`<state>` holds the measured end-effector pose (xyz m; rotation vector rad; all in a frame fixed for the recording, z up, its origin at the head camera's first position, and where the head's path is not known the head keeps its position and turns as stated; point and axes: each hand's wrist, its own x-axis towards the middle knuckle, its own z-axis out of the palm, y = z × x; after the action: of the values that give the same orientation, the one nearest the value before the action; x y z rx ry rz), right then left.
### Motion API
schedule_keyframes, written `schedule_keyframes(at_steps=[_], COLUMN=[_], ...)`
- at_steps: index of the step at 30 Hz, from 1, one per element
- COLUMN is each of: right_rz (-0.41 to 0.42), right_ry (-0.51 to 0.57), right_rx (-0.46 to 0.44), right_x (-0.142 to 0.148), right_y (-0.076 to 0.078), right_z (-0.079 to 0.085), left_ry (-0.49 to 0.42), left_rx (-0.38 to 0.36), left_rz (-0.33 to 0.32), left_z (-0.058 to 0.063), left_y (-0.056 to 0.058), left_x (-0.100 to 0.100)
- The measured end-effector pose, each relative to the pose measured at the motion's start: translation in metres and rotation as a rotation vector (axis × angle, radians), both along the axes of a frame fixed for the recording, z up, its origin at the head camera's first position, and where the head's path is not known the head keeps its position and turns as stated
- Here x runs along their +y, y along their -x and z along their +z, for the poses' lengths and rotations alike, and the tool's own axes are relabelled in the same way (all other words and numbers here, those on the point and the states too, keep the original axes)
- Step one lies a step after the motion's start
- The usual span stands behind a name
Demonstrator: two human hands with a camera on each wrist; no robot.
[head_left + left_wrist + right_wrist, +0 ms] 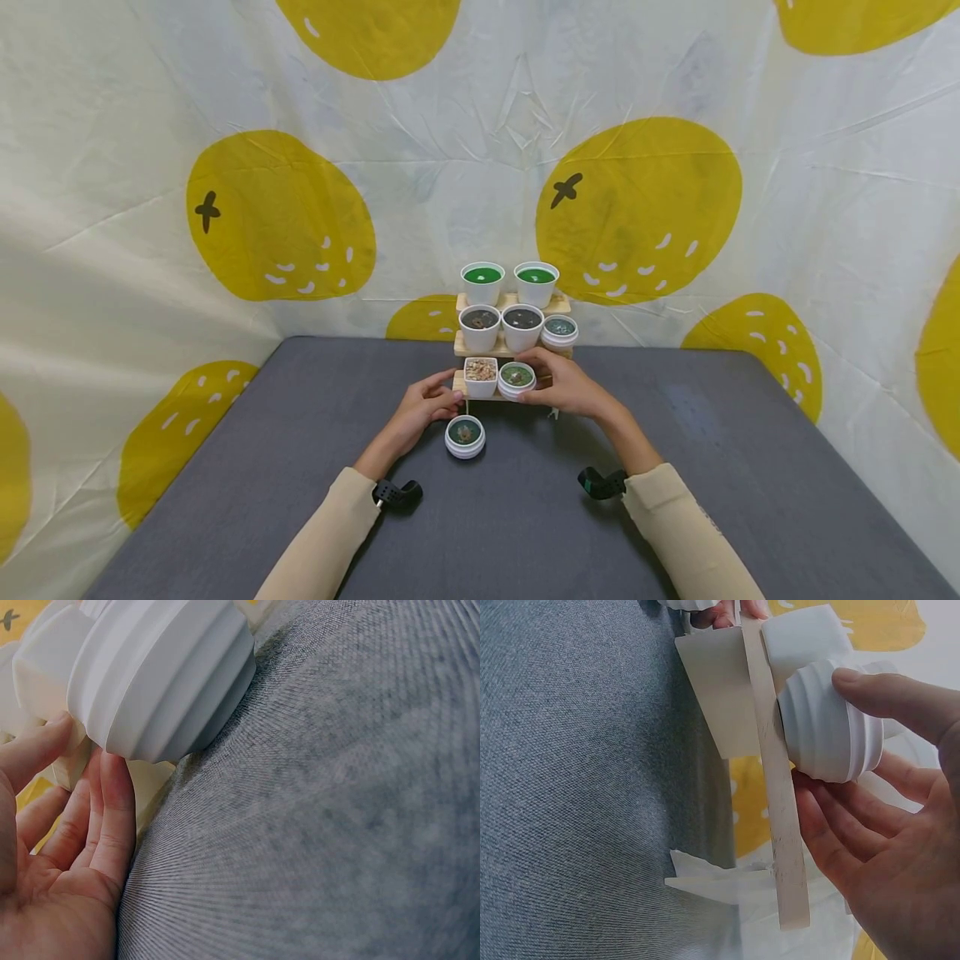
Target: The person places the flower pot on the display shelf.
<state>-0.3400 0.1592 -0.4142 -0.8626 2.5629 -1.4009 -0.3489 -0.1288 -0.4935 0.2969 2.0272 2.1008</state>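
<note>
A small three-step wooden stand (459,382) holds rows of small white pots. My right hand (568,385) grips a ribbed round pot (517,383) with green-brown contents on the lowest step. In the right wrist view the thumb lies on the side of this ribbed pot (821,724), with the fingers curled round its far side. Its base is right at the wooden shelf board (780,825). My left hand (422,410) pinches the left end of the lowest step, thumb above and fingers below. Close by that hand, another ribbed pot (465,437) stands on the table in front of the stand.
Beside the gripped pot is a square pot of pebbles (481,377). The middle step carries two dark-filled cups (480,333) and a ribbed pot (559,332); two green-filled cups (483,287) stand on top. Grey cloth covers the table (495,533), and a patterned curtain (450,192) hangs behind.
</note>
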Motion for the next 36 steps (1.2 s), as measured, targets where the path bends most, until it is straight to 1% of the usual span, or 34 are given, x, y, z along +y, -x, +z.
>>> schedule_keyframes(at_steps=[3,10,16,29,32,36], right_rz=[-0.006,-0.011,-0.008,-0.015,-0.012,-0.001], right_ry=[-0.005,0.011,0.024,-0.073,-0.085,-0.103], right_rx=[0.01,-0.003,-0.009,0.006,0.018,0.057], right_x=[0.0,-0.003,-0.004,0.001,0.001,0.001], right_y=[0.0,0.0,-0.001,-0.007,-0.008,-0.011], right_z=[0.0,-0.001,0.0,0.011,0.013,0.017], left_ry=[0.003,0.011,0.016,0.011,0.012,0.01], left_rx=[-0.009,-0.005,-0.021,-0.014,-0.013,-0.016], left_rz=[0.002,-0.003,0.003,0.001,-0.004,-0.007], left_z=[0.001,0.0,0.001,-0.001,0.0,0.0], left_y=[0.0,0.001,0.001,0.001,0.001,0.001], left_x=[0.0,-0.001,-0.001,-0.001,-0.001,-0.001])
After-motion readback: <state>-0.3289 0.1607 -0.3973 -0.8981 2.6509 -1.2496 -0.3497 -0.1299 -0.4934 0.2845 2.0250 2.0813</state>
